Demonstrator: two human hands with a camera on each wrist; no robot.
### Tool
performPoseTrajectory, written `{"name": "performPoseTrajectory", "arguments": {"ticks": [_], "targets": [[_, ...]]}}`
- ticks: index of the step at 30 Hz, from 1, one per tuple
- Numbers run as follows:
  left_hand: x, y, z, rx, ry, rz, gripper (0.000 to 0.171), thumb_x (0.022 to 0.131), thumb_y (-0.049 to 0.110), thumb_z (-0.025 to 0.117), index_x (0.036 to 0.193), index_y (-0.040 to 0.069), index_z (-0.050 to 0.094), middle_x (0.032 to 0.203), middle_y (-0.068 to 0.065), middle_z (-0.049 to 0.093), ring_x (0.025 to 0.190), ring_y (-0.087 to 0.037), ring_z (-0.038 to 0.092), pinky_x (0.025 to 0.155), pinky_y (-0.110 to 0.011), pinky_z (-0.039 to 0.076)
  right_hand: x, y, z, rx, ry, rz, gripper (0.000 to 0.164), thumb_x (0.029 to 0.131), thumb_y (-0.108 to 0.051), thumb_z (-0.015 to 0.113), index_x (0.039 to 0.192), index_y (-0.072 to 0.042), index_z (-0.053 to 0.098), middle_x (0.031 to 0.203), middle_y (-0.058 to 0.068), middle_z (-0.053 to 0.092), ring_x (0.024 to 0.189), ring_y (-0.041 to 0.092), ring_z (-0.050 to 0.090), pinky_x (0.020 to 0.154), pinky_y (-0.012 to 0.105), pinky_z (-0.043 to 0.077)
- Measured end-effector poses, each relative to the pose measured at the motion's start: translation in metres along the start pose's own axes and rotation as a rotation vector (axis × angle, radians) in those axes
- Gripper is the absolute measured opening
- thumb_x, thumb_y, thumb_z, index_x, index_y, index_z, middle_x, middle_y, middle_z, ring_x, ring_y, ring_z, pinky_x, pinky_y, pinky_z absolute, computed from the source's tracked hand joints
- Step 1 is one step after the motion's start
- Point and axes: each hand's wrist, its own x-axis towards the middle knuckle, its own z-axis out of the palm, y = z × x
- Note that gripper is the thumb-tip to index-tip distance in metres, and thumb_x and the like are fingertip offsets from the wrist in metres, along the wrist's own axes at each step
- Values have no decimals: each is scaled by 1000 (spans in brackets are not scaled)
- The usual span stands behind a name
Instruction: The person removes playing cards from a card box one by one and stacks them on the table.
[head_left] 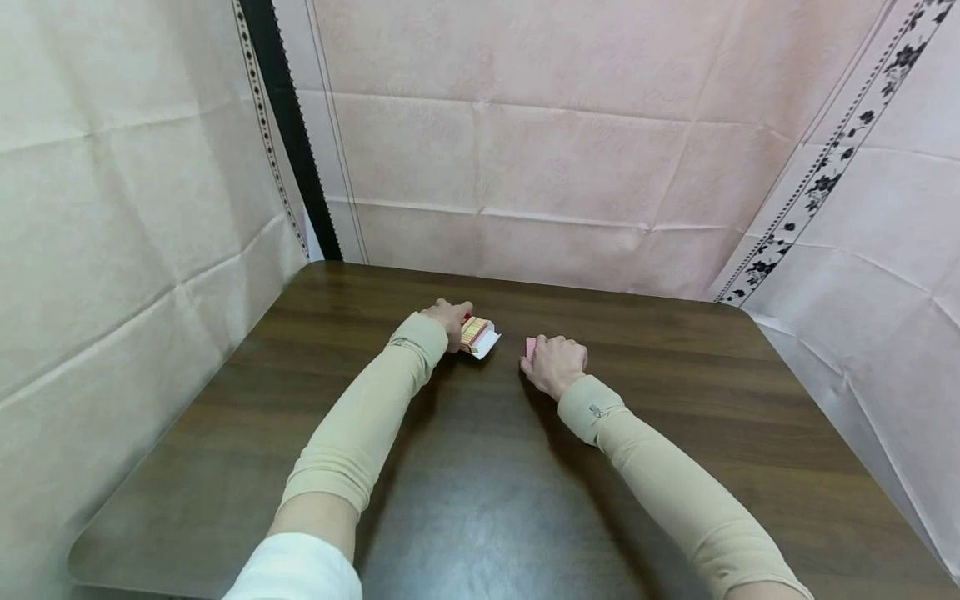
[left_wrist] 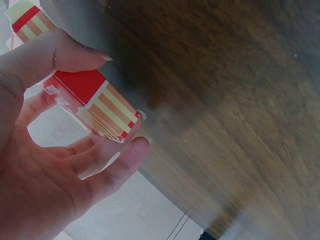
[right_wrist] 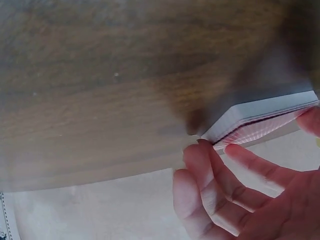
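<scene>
My left hand (head_left: 448, 321) grips a small open card box (head_left: 478, 335), red with yellow stripes, over the far middle of the table. In the left wrist view the thumb lies across the red face of the box (left_wrist: 82, 86), and the fingers are curled under its other side. A white flap stands out from the box's end in the head view. To the right, my right hand (head_left: 557, 365) holds a deck of playing cards (head_left: 530, 346) with pink backs. The right wrist view shows the deck (right_wrist: 265, 112) squared up, white along its edges, pinched between thumb and fingers close over the table.
Both hands work over a dark brown wooden table (head_left: 480, 467) with rounded corners. Pale creased cloth (head_left: 540, 158) hangs behind it and along both sides. A black strip (head_left: 292, 125) runs down the cloth at the back left.
</scene>
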Motion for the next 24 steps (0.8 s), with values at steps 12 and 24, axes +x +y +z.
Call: {"name": "performPoseTrajectory", "arguments": {"ticks": [12,24], "targets": [[2,0,2,-14,-8,1,66,75,9,73,130,26,41,127,-20,38,100,-34,49,85,-43,43,-1,-3,-11,14,48,-69,55,94,-54,47,116,-5,59,106,20,63,92,37,62,68,49,51],[-3,4,0,27,36,65,61,75,6,73,125,25,44,119,-19,42,92,-33,51,77,-42,45,-3,-20,-16,224,134,-554,52,91,-10,53,142,-17,49,129,21,51,108,33,53,85,46,50]]}}
